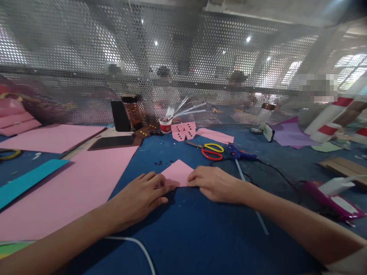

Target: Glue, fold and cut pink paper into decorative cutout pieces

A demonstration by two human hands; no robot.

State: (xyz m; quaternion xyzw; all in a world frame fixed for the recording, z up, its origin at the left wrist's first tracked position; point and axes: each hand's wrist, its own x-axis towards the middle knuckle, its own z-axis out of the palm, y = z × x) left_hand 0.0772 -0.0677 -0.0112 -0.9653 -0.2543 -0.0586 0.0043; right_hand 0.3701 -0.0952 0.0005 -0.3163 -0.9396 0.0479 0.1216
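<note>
A small pink paper piece (178,172) with a pointed top lies on the blue table (195,229) in front of me. My left hand (142,194) rests on its left lower corner, fingers pressed down on the paper. My right hand (213,183) presses its right lower edge with the fingers drawn together. Both hands lie flat against the table.
Large pink sheets (74,183) and a teal strip (25,181) lie at left. Scissors with yellow and red handles (210,149), a blue glue gun (239,154) with its cord, a small red cup (165,126) and a cut pink shape (183,131) sit behind. A perforated metal screen (183,68) closes the back.
</note>
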